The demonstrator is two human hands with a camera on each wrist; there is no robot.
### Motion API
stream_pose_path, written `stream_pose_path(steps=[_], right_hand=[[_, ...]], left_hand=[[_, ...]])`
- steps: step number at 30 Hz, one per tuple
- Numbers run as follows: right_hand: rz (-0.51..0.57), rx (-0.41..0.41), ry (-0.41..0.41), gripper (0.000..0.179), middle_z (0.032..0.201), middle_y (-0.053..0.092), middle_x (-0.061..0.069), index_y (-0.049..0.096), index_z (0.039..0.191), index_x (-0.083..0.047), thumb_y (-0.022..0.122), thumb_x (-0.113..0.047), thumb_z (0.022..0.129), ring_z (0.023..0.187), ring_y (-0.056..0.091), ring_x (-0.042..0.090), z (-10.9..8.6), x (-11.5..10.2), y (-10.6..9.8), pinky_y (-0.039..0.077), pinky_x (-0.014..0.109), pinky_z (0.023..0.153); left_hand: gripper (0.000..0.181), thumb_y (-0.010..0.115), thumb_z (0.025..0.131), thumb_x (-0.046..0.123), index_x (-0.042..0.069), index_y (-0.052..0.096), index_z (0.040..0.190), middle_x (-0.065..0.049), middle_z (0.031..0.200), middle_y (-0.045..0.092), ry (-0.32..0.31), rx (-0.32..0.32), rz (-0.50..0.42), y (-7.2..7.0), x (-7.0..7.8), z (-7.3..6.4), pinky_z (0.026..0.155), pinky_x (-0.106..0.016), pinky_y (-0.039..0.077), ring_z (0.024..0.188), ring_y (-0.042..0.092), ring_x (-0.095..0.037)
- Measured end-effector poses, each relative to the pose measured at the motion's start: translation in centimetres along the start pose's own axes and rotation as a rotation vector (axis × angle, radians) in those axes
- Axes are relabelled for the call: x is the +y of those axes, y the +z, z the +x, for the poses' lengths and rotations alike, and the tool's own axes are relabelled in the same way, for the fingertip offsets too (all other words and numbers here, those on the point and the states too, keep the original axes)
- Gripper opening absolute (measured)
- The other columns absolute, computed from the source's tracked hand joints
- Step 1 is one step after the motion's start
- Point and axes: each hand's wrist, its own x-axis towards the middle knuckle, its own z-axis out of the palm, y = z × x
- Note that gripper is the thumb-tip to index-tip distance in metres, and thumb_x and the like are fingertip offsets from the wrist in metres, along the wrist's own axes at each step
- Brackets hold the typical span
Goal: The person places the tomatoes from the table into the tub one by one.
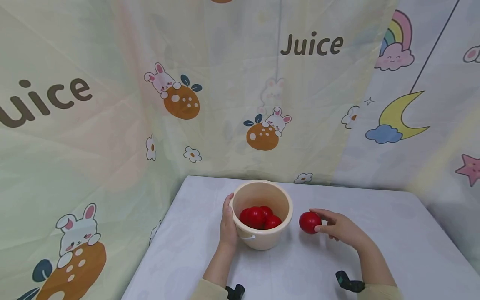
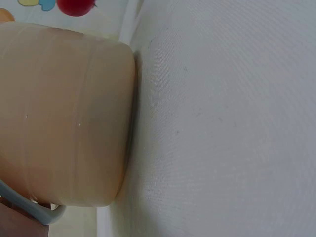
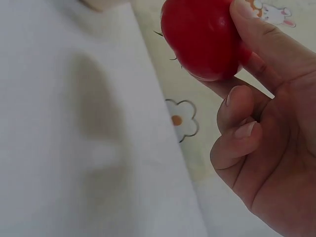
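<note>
A cream bucket [image 1: 262, 239] stands upright on the table, with several red balls [image 1: 256, 217] inside. My left hand [image 1: 228, 227] holds the bucket's left side, fingertips near the rim; part of that hand is hidden. In the left wrist view the bucket's wall [image 2: 69, 118] fills the left side, beside its pale handle [image 2: 34, 205]. To the right of the bucket, my right hand [image 1: 343, 229] pinches a glossy red ball [image 1: 309, 222] between thumb and fingers. The right wrist view shows this ball [image 3: 202, 39] at the fingertips, the other fingers [image 3: 237, 143] curled below it.
A white cloth covers the table [image 1: 300, 271]. Behind and to the left hangs a printed curtain [image 1: 225, 83] with rabbits and flowers, reaching down to the table's back edge. Dark straps or mounts [image 1: 349, 282] sit at both wrists.
</note>
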Motion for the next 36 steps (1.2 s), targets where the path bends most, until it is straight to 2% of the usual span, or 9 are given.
stream_pose_path(steps=[6, 8, 12, 19, 20, 23, 27, 31, 36], right_hand=[[-0.041, 0.012, -0.084, 0.072, 0.119, 0.054, 0.008, 0.045, 0.130, -0.040, 0.072, -0.056, 0.065, 0.071, 0.054, 0.024, 0.3, -2.7, -2.2, 0.049, 0.032, 0.055], [-0.054, 0.013, -0.107, 0.072, 0.116, 0.055, 0.008, 0.045, 0.130, -0.041, 0.072, -0.056, 0.065, 0.071, 0.054, 0.024, 0.4, -3.6, -2.7, 0.049, 0.031, 0.054], [-0.080, 0.014, -0.146, 0.074, 0.113, 0.056, 0.008, 0.044, 0.131, -0.040, 0.072, -0.057, 0.065, 0.072, 0.055, 0.024, 0.8, -5.4, -3.5, 0.049, 0.031, 0.055], [-0.080, -0.004, -0.210, 0.069, 0.114, 0.054, 0.007, 0.045, 0.129, -0.043, 0.072, -0.055, 0.066, 0.070, 0.054, 0.024, 1.4, -8.2, -4.5, 0.049, 0.031, 0.054], [-0.080, -0.009, -0.218, 0.069, 0.113, 0.054, 0.007, 0.045, 0.129, -0.043, 0.072, -0.055, 0.067, 0.070, 0.054, 0.024, 1.5, -8.6, -4.7, 0.049, 0.031, 0.054], [-0.084, -0.017, -0.240, 0.070, 0.115, 0.054, 0.007, 0.045, 0.129, -0.043, 0.073, -0.054, 0.066, 0.071, 0.055, 0.024, 1.8, -9.8, -4.8, 0.049, 0.031, 0.055], [-0.088, -0.031, -0.243, 0.069, 0.122, 0.053, 0.003, 0.047, 0.126, -0.046, 0.076, -0.053, 0.063, 0.076, 0.056, 0.024, 2.1, -11.2, -4.9, 0.050, 0.031, 0.057], [-0.086, -0.056, -0.251, 0.067, 0.117, 0.056, -0.001, 0.049, 0.123, -0.048, 0.077, -0.053, 0.062, 0.077, 0.058, 0.025, 2.4, -12.7, -4.6, 0.050, 0.032, 0.058], [-0.113, -0.102, -0.272, 0.065, 0.113, 0.059, -0.006, 0.050, 0.122, -0.048, 0.076, -0.055, 0.062, 0.080, 0.058, 0.025, 3.0, -14.2, -4.1, 0.050, 0.032, 0.058]], left_hand=[[0.042, 0.020, 0.097, 0.051, 0.045, 0.027, 0.138, 0.021, 0.140, 0.035, -0.021, -0.009, -0.007, -0.2, 0.4, -0.1, 0.107, -0.052, 0.031, 0.133, 0.031, -0.009], [0.040, 0.020, 0.098, 0.047, 0.045, 0.028, 0.137, 0.018, 0.142, 0.035, -0.028, -0.019, -0.017, -0.3, 1.1, -0.3, 0.108, -0.053, 0.030, 0.134, 0.030, -0.011], [0.041, 0.020, 0.100, 0.040, 0.038, 0.027, 0.140, 0.011, 0.145, 0.034, -0.028, -0.036, -0.024, -0.4, 2.8, -0.8, 0.108, -0.054, 0.028, 0.136, 0.029, -0.015], [0.038, 0.020, 0.099, 0.041, 0.045, 0.027, 0.137, 0.012, 0.145, 0.034, -0.025, -0.038, -0.017, -0.4, 2.9, -1.0, 0.108, -0.054, 0.029, 0.136, 0.029, -0.014], [0.038, 0.020, 0.100, 0.039, 0.044, 0.027, 0.137, 0.010, 0.146, 0.034, -0.026, -0.042, -0.021, -0.4, 3.4, -1.1, 0.108, -0.054, 0.028, 0.136, 0.029, -0.016], [0.039, 0.020, 0.100, 0.038, 0.043, 0.027, 0.138, 0.009, 0.146, 0.034, -0.022, -0.041, -0.031, -0.4, 3.2, -1.0, 0.107, -0.056, 0.028, 0.137, 0.028, -0.017], [0.038, 0.020, 0.099, 0.042, 0.046, 0.027, 0.136, 0.016, 0.144, 0.034, -0.027, -0.036, -0.031, -0.4, 2.0, -0.6, 0.108, -0.054, 0.029, 0.135, 0.029, -0.012], [0.039, 0.019, 0.097, 0.049, 0.049, 0.027, 0.135, 0.022, 0.141, 0.035, -0.027, -0.019, -0.010, -0.2, 0.8, -0.2, 0.107, -0.054, 0.030, 0.134, 0.030, -0.009], [0.041, 0.019, 0.096, 0.052, 0.048, 0.026, 0.137, 0.021, 0.141, 0.034, -0.007, -0.019, -0.011, -0.1, 0.2, 0.0, 0.106, -0.054, 0.031, 0.134, 0.031, -0.009]])
